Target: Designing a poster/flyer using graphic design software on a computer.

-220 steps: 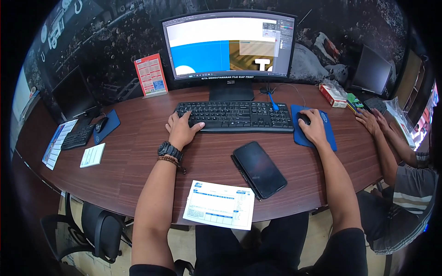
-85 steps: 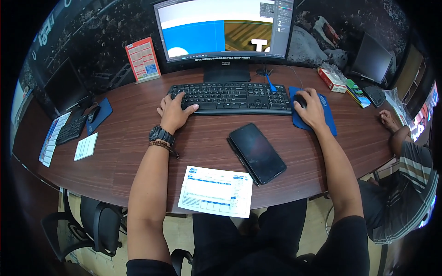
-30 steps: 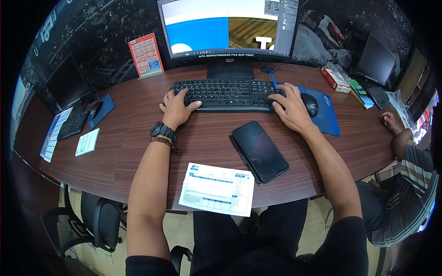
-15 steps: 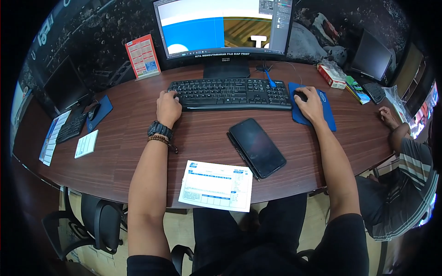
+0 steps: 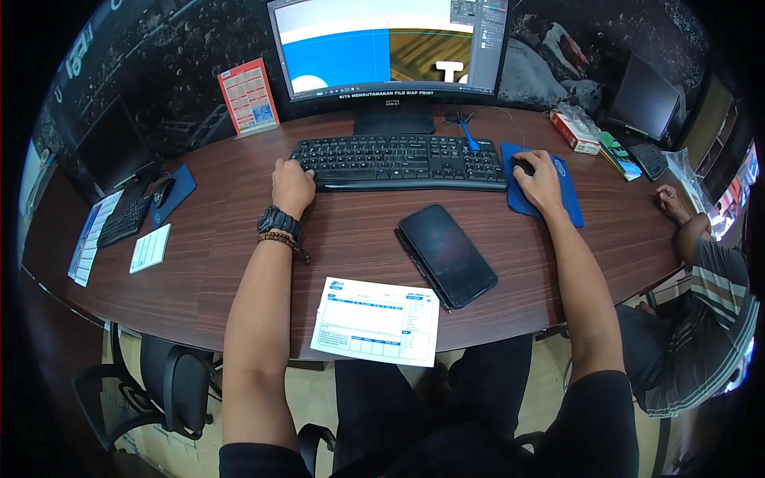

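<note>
My right hand point(image 5: 539, 181) is wrapped over a black computer mouse point(image 5: 523, 166) on a blue mouse pad point(image 5: 566, 191). At the left end of a black keyboard point(image 5: 390, 166), my left hand point(image 5: 292, 189) rests loosely closed, fingers curled in and partly hidden, holding nothing that I can see. A dark watch and a beaded bracelet circle that wrist. Behind the keyboard stands a monitor point(image 5: 339, 57) showing a blue panel beside a brown one. A black smartphone point(image 5: 450, 255) lies between my forearms, with a black pen point(image 5: 423, 271) along its left side. Nearer me is a printed form point(image 5: 374, 323).
At left are a second monitor point(image 5: 115, 151), a small keyboard point(image 5: 123, 221) and a white notepad point(image 5: 150, 248). A red desk calendar point(image 5: 248, 97) stands behind. To the right, a red-and-white box point(image 5: 575, 132) lies near another monitor point(image 5: 644, 95). A seated person's arm point(image 5: 692, 231) rests on the desk's right side.
My left thumb has drawn back from the keyboard's left keys, and that hand is more curled. My right hand stays on the mouse. The view has shifted very slightly.
</note>
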Available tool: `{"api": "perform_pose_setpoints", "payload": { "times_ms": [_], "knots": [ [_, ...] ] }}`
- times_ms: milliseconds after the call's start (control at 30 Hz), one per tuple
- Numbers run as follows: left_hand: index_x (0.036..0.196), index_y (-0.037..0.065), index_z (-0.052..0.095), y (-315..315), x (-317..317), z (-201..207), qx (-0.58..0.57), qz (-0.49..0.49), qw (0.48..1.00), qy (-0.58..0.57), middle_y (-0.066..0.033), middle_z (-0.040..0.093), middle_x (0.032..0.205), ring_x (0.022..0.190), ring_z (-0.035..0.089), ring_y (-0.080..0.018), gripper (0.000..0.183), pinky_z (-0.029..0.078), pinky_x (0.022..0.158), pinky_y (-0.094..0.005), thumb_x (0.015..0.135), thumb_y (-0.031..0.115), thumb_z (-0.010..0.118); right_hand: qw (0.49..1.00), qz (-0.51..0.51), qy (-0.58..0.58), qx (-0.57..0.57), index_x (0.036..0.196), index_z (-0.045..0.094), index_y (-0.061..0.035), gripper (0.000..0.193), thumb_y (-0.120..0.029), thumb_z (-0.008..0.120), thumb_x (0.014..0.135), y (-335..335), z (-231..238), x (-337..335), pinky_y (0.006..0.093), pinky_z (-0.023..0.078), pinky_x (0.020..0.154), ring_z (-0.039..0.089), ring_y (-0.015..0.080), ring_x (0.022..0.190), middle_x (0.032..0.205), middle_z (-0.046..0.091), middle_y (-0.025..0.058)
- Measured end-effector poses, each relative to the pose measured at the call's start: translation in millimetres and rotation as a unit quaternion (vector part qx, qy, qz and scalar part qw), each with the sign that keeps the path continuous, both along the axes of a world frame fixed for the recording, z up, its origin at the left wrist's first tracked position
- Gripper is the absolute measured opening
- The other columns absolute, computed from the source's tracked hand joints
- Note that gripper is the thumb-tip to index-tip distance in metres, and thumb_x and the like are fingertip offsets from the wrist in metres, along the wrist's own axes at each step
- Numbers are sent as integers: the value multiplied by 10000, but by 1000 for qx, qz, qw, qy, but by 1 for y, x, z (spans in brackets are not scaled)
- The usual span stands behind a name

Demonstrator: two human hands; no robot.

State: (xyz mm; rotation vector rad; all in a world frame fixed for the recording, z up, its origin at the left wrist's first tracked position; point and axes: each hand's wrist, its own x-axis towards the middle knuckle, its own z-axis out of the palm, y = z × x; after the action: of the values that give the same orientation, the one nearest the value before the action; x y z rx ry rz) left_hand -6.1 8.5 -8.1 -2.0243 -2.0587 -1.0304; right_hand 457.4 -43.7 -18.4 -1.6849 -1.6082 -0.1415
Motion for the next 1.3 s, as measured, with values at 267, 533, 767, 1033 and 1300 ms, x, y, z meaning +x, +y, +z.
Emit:
{"api": "perform_pose_setpoints", "payload": {
  "times_ms": [267,533,767,1033,1300],
  "knots": [
    [939,-89,695,3,0,-3,1,-6,1000,8,-285,619,1056,1014,602,-448,230,488,905,-482,859,125,715,1000,2,3,8,1108,733,-78,349,-238,636,814,-1,0,-1,416,481,983,607,343,1130,1192,617,144],
    [926,-82,701,4,-2,-4,7,-8,1000,13,-280,619,1061,1001,605,-446,212,489,915,-477,860,119,712,1000,7,-2,7,1116,731,-82,351,-235,635,816,0,1,0,418,483,978,605,349,1128,1199,611,151],
    [989,-61,691,1,9,-8,46,-22,997,60,-277,550,1190,1125,541,-466,194,479,943,-512,906,107,642,970,70,-171,156,1063,711,-73,300,-195,656,795,3,24,-35,487,410,1044,523,371,1208,1183,603,148],
    [1002,-43,667,-6,16,-4,40,-30,997,55,-245,536,1149,1112,532,-440,321,501,911,-512,959,271,618,956,221,-185,-61,1239,689,-196,398,-440,542,960,69,20,-165,579,205,1159,285,421,1420,1370,514,182],
    [1117,-43,661,-11,18,-1,1,-23,998,62,-248,533,1193,1149,500,-420,519,470,944,-502,948,446,618,960,173,-187,-113,1300,661,-237,440,-486,490,980,70,29,-182,605,136,1182,218,412,1464,1455,444,191]
  ]
}}
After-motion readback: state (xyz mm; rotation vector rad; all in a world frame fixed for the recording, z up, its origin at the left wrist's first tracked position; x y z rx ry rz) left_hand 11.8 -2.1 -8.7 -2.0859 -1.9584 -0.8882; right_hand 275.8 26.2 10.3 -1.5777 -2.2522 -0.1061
